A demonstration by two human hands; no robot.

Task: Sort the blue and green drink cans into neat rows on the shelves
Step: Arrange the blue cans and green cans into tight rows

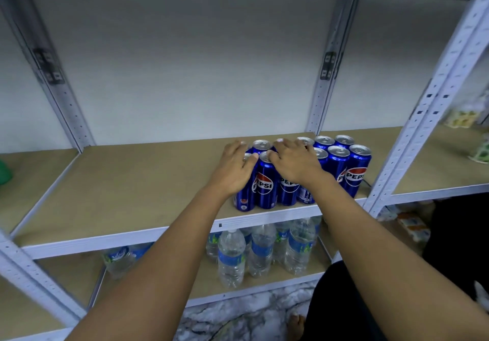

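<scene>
Blue drink cans [264, 182] found upright on the middle shelf [132, 182] of a white metal rack, grouped right of centre, near the front edge. Arranged in two rows, front and back, cans touching or just beside one another; rightmost front can [357, 171] stood close to the slotted upright post [412, 129].

Left hand [234, 167] laid over the left end of the group, fingers fairly straight across the can tops, thumb against the rim of a front can. Not curled round any can. Right hand [296, 162] laid likewise over the middle of the group, fingers spread and flat on the lids, gripping nothing. Both forearms extended from the lower edge of view.

Remaining left portion of that shelf bare brown board. A green object [4, 171] noted at the far left edge, cut off, kind not determinable.

Lower shelf [264, 290] carried clear water bottles [260, 250] with blue labels, upright, clustered beneath the cans; one bottle [119, 258] lying further left. Blurred packets [463, 116] seen in the adjoining bay to the right. Marbled floor [238, 319] below.
</scene>
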